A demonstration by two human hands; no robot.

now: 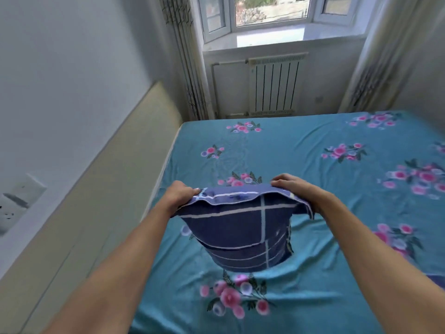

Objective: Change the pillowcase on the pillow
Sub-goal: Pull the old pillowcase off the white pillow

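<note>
From where I stand, no writing, label, brand or number can be read anywhere, not on the checked pillowcase point(240, 227), the flowered sheet point(337, 213) or the wall socket point(14, 208).

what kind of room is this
Most likely a home bedroom. A bed with a teal floral sheet fills most of the view, a padded headboard runs along the wall, and a window with a radiator beneath sits beyond.

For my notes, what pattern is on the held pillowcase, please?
Dark blue pillowcase, white grid lines; head view.
</note>
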